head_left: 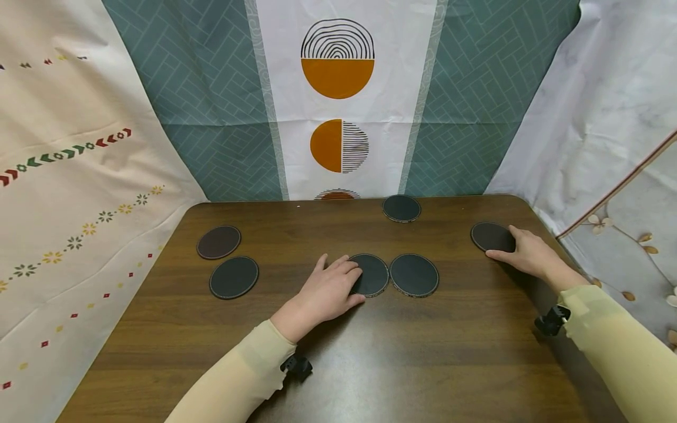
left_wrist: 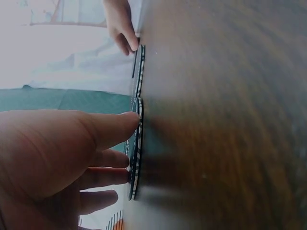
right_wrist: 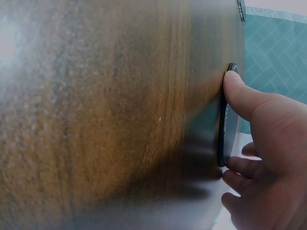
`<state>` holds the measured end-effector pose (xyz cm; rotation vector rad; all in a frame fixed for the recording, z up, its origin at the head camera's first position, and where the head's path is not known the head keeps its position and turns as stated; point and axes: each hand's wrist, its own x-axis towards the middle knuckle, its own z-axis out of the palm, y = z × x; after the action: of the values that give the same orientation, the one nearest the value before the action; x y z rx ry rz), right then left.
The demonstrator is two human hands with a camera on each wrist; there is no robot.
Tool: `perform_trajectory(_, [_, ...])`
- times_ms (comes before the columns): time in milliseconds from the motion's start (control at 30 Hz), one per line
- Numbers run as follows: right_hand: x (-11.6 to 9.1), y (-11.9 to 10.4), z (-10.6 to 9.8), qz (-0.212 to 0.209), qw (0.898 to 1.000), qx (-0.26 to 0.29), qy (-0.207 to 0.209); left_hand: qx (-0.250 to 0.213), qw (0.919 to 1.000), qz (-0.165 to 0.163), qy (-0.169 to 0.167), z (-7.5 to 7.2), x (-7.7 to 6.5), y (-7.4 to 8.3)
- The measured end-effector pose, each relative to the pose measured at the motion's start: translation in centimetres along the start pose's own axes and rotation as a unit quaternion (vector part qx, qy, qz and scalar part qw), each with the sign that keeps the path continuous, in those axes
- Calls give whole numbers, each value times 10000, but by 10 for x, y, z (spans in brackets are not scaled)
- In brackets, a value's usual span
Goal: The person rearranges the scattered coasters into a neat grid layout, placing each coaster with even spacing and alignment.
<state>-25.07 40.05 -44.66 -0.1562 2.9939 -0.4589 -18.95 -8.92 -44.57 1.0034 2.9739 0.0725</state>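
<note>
My left hand [head_left: 328, 288] rests at the left side of a dark round coaster [head_left: 372, 276] near the table's middle. Its thumb [left_wrist: 127, 122] touches the near rim in the left wrist view, and the loosely spread fingers reach over the left part. A second coaster [head_left: 415, 275] lies right beside that one. At the table's right side my right hand [head_left: 523, 252] grips another coaster [head_left: 491, 237] by its edge. In the right wrist view the thumb [right_wrist: 235, 81] presses on one end of this coaster [right_wrist: 231, 129], with fingertips at the other end.
Two more coasters, a brownish one [head_left: 219, 242] and a black one [head_left: 234, 277], lie at the left. Another coaster [head_left: 401, 208] sits by the back edge of the wooden table [head_left: 423, 364]. Patterned cloths [head_left: 222, 106] hang behind and at both sides.
</note>
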Motion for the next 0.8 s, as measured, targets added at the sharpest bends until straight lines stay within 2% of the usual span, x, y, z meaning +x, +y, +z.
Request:
perform_trajectory(367, [2,1,0,47,10000,78,31,69,10000,2,33,1,-1,1])
perform_trajectory(800, [4,-4,-1,74,9996,-65,283,2,10000,-30,30,0,-1,1])
